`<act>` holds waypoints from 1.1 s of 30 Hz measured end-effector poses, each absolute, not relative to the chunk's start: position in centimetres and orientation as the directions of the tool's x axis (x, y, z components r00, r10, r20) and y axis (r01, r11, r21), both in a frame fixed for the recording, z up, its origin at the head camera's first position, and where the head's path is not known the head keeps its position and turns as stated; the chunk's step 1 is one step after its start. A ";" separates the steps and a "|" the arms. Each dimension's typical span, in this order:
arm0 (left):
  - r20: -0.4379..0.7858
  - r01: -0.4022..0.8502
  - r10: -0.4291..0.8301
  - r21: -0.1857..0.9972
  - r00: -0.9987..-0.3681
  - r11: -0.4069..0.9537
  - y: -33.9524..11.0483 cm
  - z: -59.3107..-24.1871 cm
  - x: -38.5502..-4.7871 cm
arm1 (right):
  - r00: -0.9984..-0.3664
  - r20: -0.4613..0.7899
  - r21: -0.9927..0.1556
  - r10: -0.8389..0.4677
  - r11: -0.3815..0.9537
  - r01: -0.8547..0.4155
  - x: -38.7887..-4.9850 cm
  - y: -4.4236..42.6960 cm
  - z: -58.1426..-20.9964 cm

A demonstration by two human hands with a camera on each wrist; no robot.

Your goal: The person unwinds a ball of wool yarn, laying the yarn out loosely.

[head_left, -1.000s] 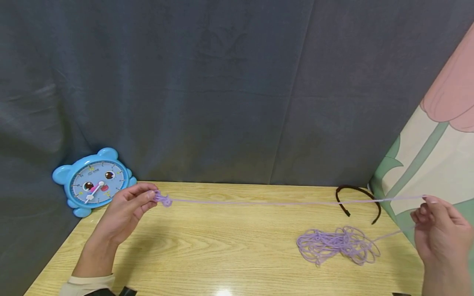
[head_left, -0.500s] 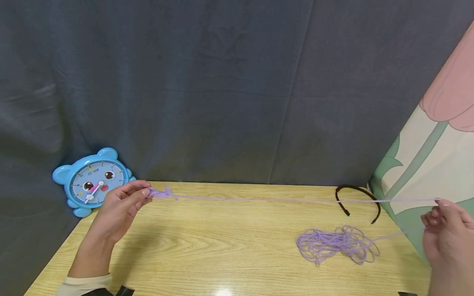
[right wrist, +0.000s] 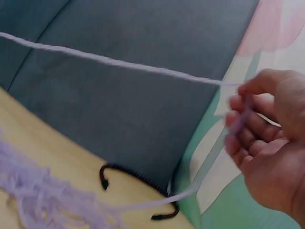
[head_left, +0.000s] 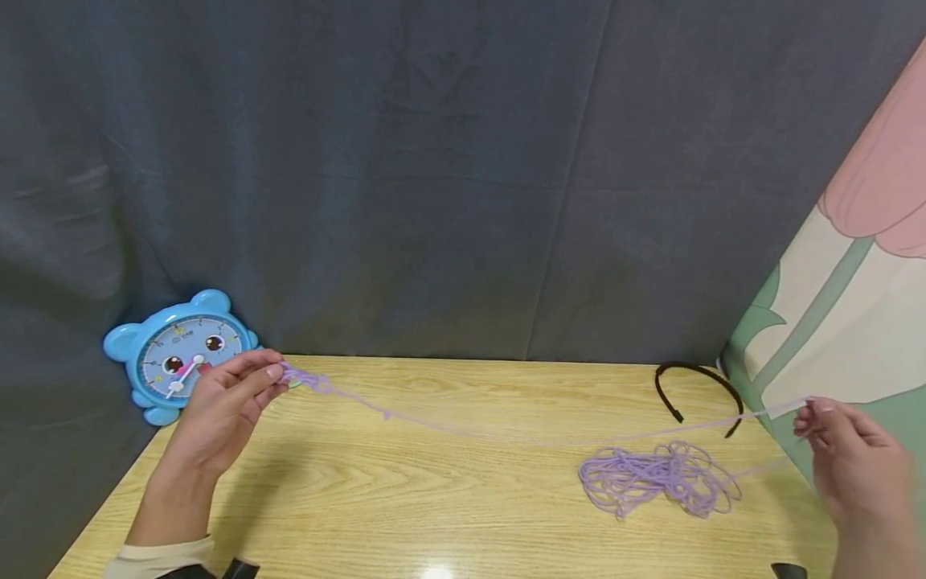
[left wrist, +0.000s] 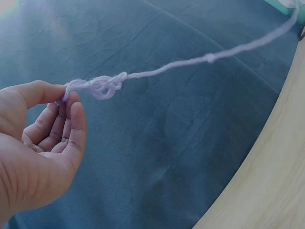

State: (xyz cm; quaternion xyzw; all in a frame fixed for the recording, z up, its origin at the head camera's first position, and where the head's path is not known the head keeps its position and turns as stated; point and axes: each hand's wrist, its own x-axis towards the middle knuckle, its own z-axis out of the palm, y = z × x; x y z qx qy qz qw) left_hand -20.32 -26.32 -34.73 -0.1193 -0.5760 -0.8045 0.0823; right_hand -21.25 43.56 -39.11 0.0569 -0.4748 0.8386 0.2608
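Lilac yarn (head_left: 463, 433) spans the gap between both hands and sags in the middle. At the left, my left hand (head_left: 230, 402) pinches a small looped, knotted bunch of it (left wrist: 102, 87) between thumb and index finger. A small knot (left wrist: 208, 57) shows farther along the strand. My right hand (head_left: 854, 458) pinches the strand's other end of the span at thumb and fingertip; in the right wrist view the yarn also passes across its curled fingers (right wrist: 248, 112). From there it runs down to a loose heap of lilac yarn (head_left: 658, 478) on the table.
A blue bear-shaped clock (head_left: 191, 358) leans at the back left, partly behind my left hand. A black headband (head_left: 698, 368) lies at the back right of the wooden table (head_left: 405, 507). A dark curtain (head_left: 463, 177) hangs behind, with a flower-patterned cloth (head_left: 875, 314) at right.
The strand was taut and now sags. My right hand first moved outward, then came back inward and slightly down. The left hand drifted a little left, and its knotted bunch looks looser.
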 end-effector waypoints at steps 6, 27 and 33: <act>0.299 0.278 0.015 0.902 -0.954 -0.332 -26.2 -34.6 -20.2 | -0.944 0.270 -0.921 0.190 -0.234 -0.311 -21.6 44.0 -40.9; 0.308 0.280 0.021 0.890 -0.951 -0.360 -25.4 -34.5 -20.2 | -0.924 0.257 -0.951 -0.283 0.097 -0.294 -25.2 19.6 -40.2; 0.304 0.275 0.022 0.890 -0.953 -0.363 -25.3 -34.3 -20.3 | -0.888 0.229 -0.970 -0.398 -0.014 -0.244 -25.2 12.1 -41.1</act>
